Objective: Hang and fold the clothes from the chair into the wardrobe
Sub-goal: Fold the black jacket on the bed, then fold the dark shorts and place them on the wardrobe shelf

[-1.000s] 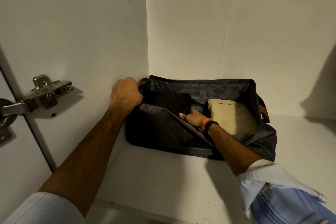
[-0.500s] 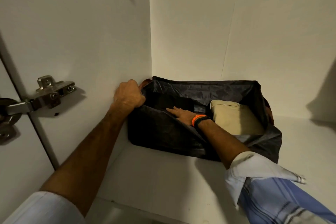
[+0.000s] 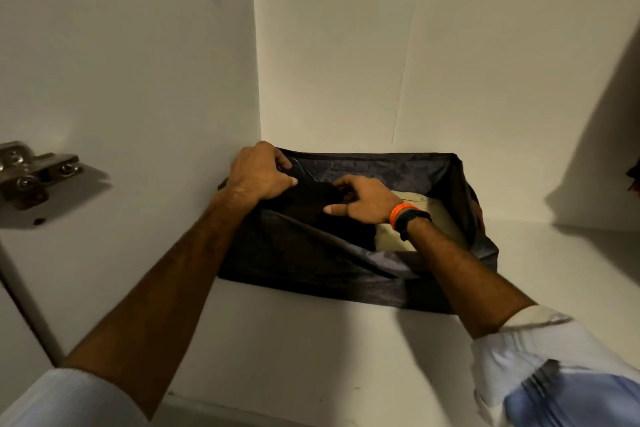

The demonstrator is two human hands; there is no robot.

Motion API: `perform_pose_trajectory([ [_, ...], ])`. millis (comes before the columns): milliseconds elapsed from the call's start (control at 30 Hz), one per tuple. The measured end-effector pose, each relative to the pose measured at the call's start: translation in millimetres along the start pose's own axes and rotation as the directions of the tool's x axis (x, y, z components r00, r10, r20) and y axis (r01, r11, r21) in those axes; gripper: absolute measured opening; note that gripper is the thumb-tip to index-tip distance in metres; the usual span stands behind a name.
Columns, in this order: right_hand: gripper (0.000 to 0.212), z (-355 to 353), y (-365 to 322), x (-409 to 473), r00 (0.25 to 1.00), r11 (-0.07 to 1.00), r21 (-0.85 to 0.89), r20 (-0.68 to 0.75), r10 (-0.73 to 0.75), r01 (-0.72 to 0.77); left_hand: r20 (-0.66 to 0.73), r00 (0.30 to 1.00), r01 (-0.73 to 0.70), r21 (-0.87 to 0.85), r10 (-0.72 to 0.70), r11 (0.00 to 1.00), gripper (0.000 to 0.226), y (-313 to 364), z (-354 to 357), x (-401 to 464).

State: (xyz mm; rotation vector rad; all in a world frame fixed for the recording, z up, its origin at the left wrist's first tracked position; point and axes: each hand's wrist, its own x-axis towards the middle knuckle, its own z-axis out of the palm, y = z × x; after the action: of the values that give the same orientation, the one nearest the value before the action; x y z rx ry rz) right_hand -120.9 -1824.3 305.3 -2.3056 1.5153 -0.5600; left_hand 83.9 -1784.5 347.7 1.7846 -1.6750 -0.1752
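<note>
At the centre of the frame the left hand (image 3: 258,173) grips the rear left rim of a soft black fabric storage bin (image 3: 311,263), fingers curled over the edge right where the bin meets the white side wall of the wardrobe (image 3: 121,62). Just to its right the right hand (image 3: 363,198), wearing an orange band and a black band at the wrist, reaches inside the bin with its fingers curled onto a folded dark garment (image 3: 311,211); whether it pinches the cloth or only presses it I cannot tell. The dark garment fills the left half of the bin and almost merges with the lining. To its right, partly under the right wrist, lies a folded beige garment (image 3: 433,222). The bin's near wall sags inward in a slanted crease. The bin sits in the back left corner on the white shelf (image 3: 294,350), with bare shelf in front and to the right. A metal door hinge (image 3: 33,170) sits at the left edge.
</note>
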Motion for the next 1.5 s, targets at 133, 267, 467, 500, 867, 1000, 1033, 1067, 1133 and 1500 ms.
perform_pose_trajectory([
  [133, 0.064, -31, 11, -43, 0.99, 0.999, -0.014, -0.141, 0.031, -0.033, 0.124, 0.988, -0.083, -0.075, 0.092, 0.994, 0.038, 23, 23, -9],
  [267, 0.049, -60, 22, -115, 0.917, 0.99, 0.066, -0.374, 0.137, -0.121, 0.214, 0.939, -0.23, -0.197, 0.271, 0.953, 0.04, 69, 49, -26],
  [467, 0.031, -71, 44, -263, 0.681, 0.943, 0.148, -0.659, 0.319, -0.298, 0.251, 0.769, -0.397, -0.535, 0.588, 0.746, 0.031, 157, 100, -111],
  [500, 0.03, -68, 48, -301, 0.621, 0.915, 0.172, -0.687, 0.378, -0.365, 0.262, 0.731, -0.421, -0.553, 0.63, 0.719, 0.029, 173, 113, -136],
  [867, 0.035, -19, 32, -679, 0.062, 0.509, 0.411, -0.73, 0.681, -0.756, 0.365, 0.179, -0.516, -0.756, 0.914, 0.402, 0.039, 303, 170, -452],
  [1000, 0.036, 8, 8, -820, -0.128, 0.362, 0.489, -0.716, 0.687, -0.794, 0.462, -0.142, -0.416, -0.83, 0.876, 0.37, 0.044, 347, 179, -613],
  [1033, 0.036, 15, 3, -851, -0.165, 0.333, 0.502, -0.714, 0.68, -0.799, 0.473, -0.191, -0.396, -0.839, 0.86, 0.373, 0.045, 356, 181, -647],
  [1067, 0.036, 22, -7, -893, -0.218, 0.29, 0.519, -0.711, 0.669, -0.804, 0.476, -0.251, -0.378, -0.85, 0.843, 0.367, 0.045, 366, 181, -691],
  [1133, 0.032, 40, -23, -955, -0.318, 0.212, 0.563, -0.694, 0.645, -0.799, 0.49, -0.335, -0.35, -0.858, 0.805, 0.377, 0.045, 378, 182, -757],
  [1500, 0.036, 152, -125, -1257, -0.814, -0.192, 0.836, -0.404, 0.417, -0.514, 0.349, -0.732, -0.27, -0.937, 0.586, 0.221, 0.039, 416, 177, -1109],
])
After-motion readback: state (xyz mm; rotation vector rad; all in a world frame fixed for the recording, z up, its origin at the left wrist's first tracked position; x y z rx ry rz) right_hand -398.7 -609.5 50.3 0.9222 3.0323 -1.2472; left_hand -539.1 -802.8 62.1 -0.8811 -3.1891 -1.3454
